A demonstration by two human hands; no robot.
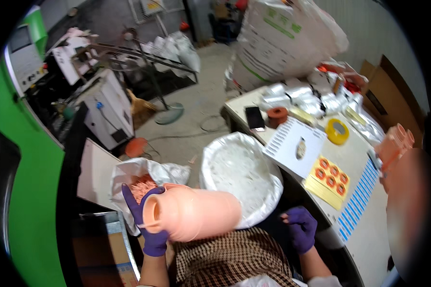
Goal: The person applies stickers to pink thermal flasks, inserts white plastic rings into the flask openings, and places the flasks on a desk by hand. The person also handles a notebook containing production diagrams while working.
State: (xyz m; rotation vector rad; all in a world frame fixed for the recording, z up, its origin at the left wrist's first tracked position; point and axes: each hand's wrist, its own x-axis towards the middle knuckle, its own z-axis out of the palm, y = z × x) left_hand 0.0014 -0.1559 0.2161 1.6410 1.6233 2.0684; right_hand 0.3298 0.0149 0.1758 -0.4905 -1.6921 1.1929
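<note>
Grips a sideways peach plastic jug by its mouth end, left hand, above checked fabric; curls right hand (cannot tell whether pinching anything). Nearby: white sack holding peach scraps, white-lined tub holding whitish contents.

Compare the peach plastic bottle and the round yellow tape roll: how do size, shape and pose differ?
The peach plastic bottle is much larger than the yellow tape roll. The bottle is long with a narrower neck; the roll is a short ring. The bottle is held sideways by the purple-gloved left hand; the roll lies on the white table. Both have a round opening.
</note>
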